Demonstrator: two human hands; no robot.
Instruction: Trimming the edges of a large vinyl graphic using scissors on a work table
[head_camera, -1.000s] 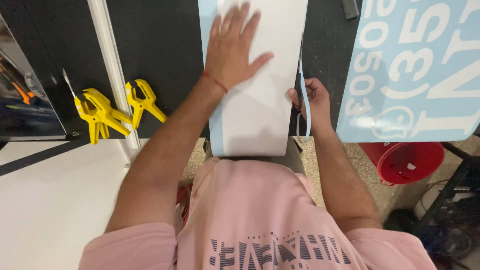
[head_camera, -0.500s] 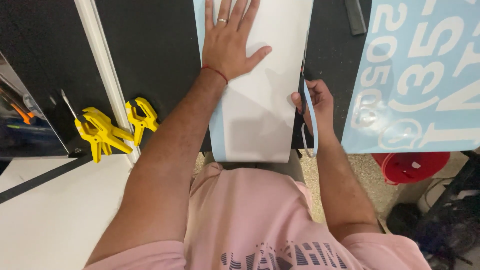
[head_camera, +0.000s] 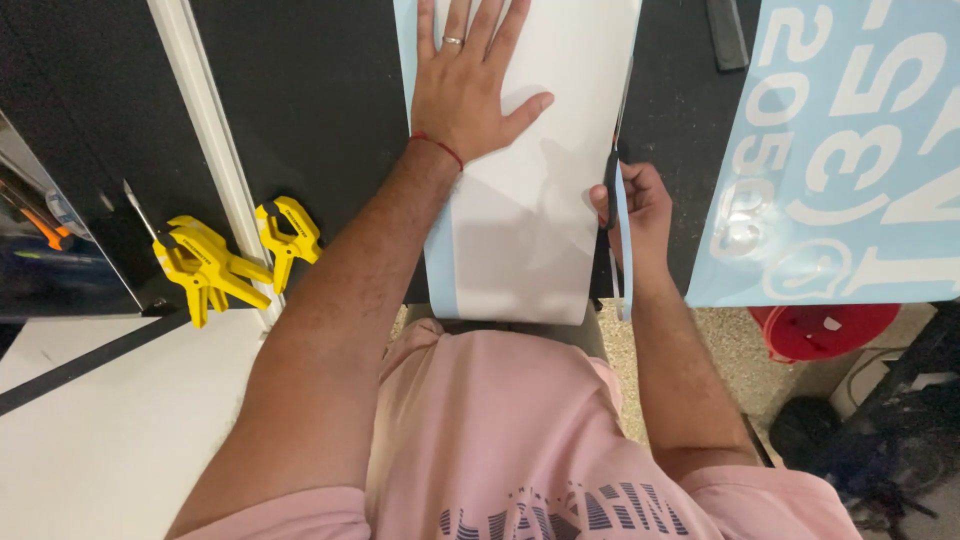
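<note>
1. Since the earlier frames, the left hand (head_camera: 470, 85) had slid farther up the white sheet (head_camera: 530, 200), away from the body, and a ring now showed on one finger; the right hand (head_camera: 632, 205) had kept its place at the sheet's right edge.
2. That left hand lay flat and spread, palm pressing the sheet down on the black tabletop (head_camera: 310, 110), gripping nothing.
3. The right hand was curled around a dark tool (head_camera: 610, 175) at the sheet's edge, with a thin pale-blue strip (head_camera: 624, 250) hanging down past the wrist; the tool's kind could not be told.
4. The only container in view, a red bucket (head_camera: 835, 330), stood on the speckled floor below the table edge; its contents could not be made out.
5. The sheet's long axis ran straight away from the person, its near end drooping over the table edge.
6. Two yellow clamps (head_camera: 225, 260) lay to the left, and a pale-blue lettered panel (head_camera: 850, 150) to the right.
</note>
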